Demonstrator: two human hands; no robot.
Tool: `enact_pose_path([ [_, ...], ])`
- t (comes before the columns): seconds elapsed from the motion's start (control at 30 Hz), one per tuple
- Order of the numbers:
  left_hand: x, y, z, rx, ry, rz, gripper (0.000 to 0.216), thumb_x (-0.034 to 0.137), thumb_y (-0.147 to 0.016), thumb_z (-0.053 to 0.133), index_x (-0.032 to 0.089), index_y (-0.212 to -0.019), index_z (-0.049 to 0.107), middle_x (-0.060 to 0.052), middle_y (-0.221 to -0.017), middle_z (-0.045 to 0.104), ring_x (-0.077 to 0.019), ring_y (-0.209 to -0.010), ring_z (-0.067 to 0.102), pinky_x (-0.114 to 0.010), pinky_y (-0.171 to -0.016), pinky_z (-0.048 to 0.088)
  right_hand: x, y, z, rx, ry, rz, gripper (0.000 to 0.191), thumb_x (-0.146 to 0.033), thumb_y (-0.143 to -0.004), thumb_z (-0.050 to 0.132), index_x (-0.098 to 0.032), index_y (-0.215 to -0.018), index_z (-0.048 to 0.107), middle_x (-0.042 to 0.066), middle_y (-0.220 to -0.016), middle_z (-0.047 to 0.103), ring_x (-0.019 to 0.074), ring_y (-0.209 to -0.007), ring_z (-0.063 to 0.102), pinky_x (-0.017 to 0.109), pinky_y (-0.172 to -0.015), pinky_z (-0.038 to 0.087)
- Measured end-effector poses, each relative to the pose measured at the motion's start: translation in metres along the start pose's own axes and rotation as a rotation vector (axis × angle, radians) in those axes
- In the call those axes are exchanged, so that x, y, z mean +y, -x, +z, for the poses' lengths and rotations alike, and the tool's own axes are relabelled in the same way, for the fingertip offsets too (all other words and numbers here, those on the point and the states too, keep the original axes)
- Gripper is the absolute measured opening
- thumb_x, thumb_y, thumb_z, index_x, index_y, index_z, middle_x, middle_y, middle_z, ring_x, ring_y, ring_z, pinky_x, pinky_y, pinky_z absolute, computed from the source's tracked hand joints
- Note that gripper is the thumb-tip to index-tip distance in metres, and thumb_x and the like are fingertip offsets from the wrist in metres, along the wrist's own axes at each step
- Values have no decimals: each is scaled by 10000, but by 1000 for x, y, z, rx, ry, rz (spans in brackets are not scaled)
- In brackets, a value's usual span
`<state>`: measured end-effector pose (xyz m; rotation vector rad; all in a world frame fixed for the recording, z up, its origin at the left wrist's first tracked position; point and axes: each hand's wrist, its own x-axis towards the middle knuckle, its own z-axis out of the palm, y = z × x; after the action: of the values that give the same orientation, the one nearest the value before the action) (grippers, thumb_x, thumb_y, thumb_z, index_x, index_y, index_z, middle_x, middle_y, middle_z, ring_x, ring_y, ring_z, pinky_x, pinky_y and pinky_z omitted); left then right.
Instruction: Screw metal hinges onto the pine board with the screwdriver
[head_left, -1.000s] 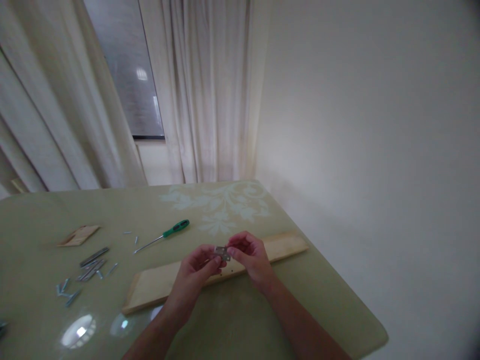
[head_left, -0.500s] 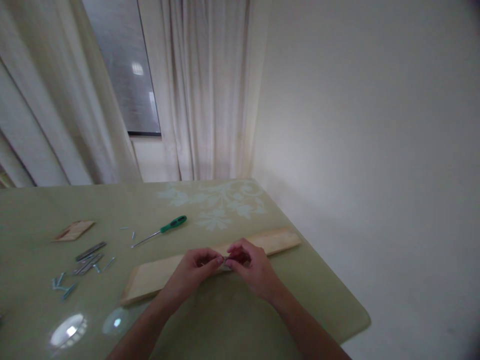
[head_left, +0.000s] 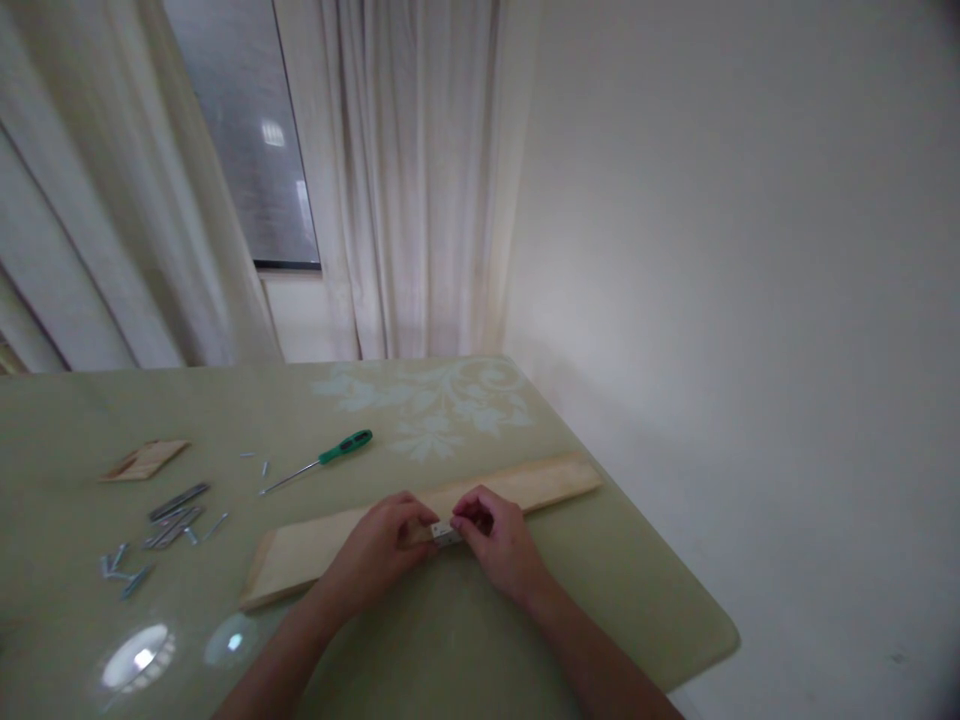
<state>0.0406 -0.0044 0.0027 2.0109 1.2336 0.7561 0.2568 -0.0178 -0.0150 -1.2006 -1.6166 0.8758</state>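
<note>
A small metal hinge (head_left: 445, 533) rests against the near edge of a long pale wooden board (head_left: 540, 481) lying across the green table (head_left: 465, 650). My left hand (head_left: 382, 550) pinches the hinge from the left, fingers closed. From the right, my right hand (head_left: 495, 540) pinches the same hinge with curled fingers. Both hands sit low on the board's front edge.
A green-handled screwdriver (head_left: 322, 461) lies beyond the board. Loose screws and metal strips (head_left: 176, 515) are scattered at the left, with a small wooden piece (head_left: 144, 460) behind them. The table's right edge drops off near the white wall. Curtains and a window stand behind.
Both hands have come down with the hinge from above the board to its near edge. The camera view has shifted slightly.
</note>
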Motion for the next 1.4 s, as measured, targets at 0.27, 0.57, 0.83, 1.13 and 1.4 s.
enact_pose_path([
  [0.27,5,0,-2,-30,-18,17,242,268,-794,733,273,-1018,824,-49,-982,723,-216,-814,636,-296,-741,430,-2,-1,0,-11,63,-21,62,-211,-874,747,-222,-879,686,7,-769,730,165,-706,669,277,-665,489],
  [0.57,9,2,-4,-41,127,-14,258,412,-825,757,215,-983,810,-49,-849,735,-189,-704,623,-278,-646,433,-2,-4,-3,16,-106,-6,136,-317,-862,764,-212,-881,680,9,-788,715,158,-713,648,278,-663,499],
  [0.83,34,2,13,116,658,-127,487,554,-772,836,200,-1099,770,-109,-1058,801,-254,-924,739,-359,-823,585,-10,7,-4,364,-9,-266,109,-350,-946,719,-247,-911,708,52,-864,751,194,-762,677,338,-722,549],
  [1.13,38,4,36,103,1149,-228,503,562,-761,876,138,-1021,806,-132,-1047,802,-213,-936,738,-321,-881,593,-14,20,-5,52,323,-563,150,-264,-1015,627,-300,-946,755,95,-1063,810,261,-1029,739,454,-954,538],
  [1.4,31,1,22,153,934,-249,478,559,-656,927,183,-929,817,-70,-907,808,-194,-799,721,-316,-780,585,-16,14,-2,203,200,-475,338,-466,-921,752,-248,-1177,715,140,-1154,751,279,-1111,678,461,-1002,532],
])
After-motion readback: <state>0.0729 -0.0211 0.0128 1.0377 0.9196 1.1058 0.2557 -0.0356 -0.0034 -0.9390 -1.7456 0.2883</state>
